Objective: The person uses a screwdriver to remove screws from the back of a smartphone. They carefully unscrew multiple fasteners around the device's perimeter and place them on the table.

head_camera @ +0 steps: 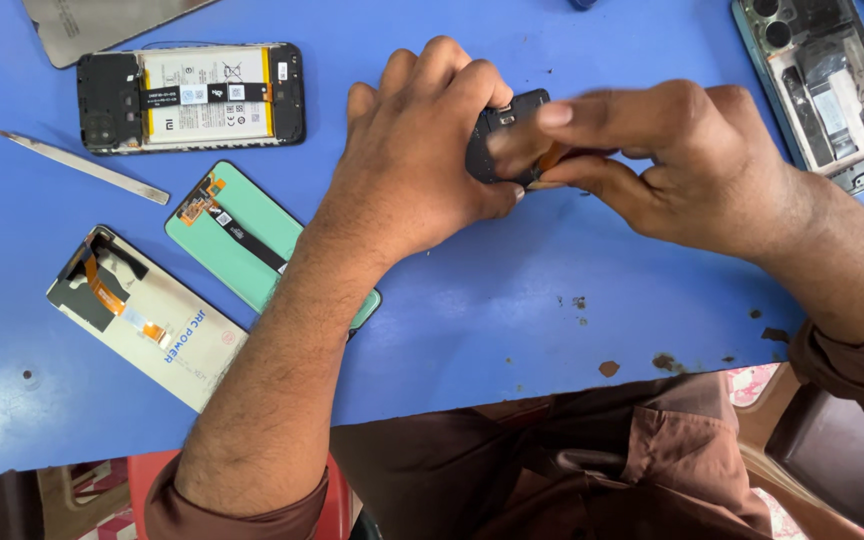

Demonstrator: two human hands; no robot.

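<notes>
My left hand and my right hand meet over the blue table, both gripping a small black phone part between them. Only its top edge and a strip near my fingers show; the rest is hidden by my hands. My right thumb and forefinger pinch it from the right, with a bit of orange showing by the fingertips.
An opened phone with its battery exposed lies at the upper left. Below it are a metal pry tool, a green display panel and a white display panel. Another opened phone lies at the upper right.
</notes>
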